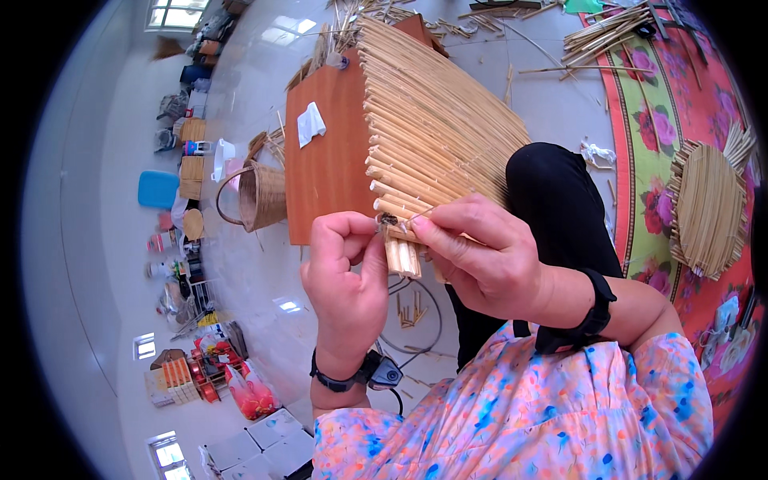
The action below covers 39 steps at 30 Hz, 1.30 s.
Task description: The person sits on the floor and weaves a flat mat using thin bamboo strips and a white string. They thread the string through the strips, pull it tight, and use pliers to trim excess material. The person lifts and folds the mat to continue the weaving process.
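Note:
A mat of straw-coloured reed stalks (436,104), laid side by side, rests partly over a reddish-brown wooden board (324,184). At its near corner a small dark tangle (387,219) sits on the stalk ends. My left hand (344,276) is closed beside this tangle, thumb and forefinger pinched; what lies between them is too small to make out. From the other side my right hand (488,252) pinches a thin strand (422,214) close to the tangle. Just below, a short pale bundle of split reed (402,258) sticks out between my hands.
A wicker basket (262,196) stands left of the board, and a white cloth (311,125) lies on it. My black-clad knee (552,184) is right of the mat. On a flowered rug (640,160) are loose reeds (608,36) and a round reed piece (708,212). Cut stalks (412,310) litter the floor.

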Tool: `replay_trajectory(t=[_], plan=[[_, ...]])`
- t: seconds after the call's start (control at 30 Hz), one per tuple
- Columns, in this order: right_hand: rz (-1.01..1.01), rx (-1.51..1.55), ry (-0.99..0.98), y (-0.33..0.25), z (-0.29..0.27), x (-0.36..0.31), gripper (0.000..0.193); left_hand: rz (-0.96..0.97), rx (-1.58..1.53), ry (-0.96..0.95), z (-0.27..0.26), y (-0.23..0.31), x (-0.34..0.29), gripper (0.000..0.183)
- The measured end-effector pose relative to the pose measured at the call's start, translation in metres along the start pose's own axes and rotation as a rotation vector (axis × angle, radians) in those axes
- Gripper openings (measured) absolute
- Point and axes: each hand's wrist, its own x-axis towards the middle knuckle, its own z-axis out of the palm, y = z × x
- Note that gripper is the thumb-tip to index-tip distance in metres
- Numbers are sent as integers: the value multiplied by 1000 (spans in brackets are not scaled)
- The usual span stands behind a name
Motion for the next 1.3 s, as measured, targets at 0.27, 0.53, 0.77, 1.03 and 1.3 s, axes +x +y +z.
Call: replay_trajectory(t=[0.27,0.53,0.77,1.03,1.3], plan=[[7,-1,-24,-7,-2,2,44,167,22,-55,2,3,0,22],[155,-123,-177,-18,-15,-3,56,-111,-27,-126,-26,15,23,18],[207,-252,-272,-30,-18,-12,69,-322,-262,-168,-22,-6,75,68],[531,-260,-473,-22,-9,-43,93,-388,-568,-523,12,-27,107,81],[542,-270,-572,-47,1,-46,90,-332,-562,-379,-19,-14,66,82]])
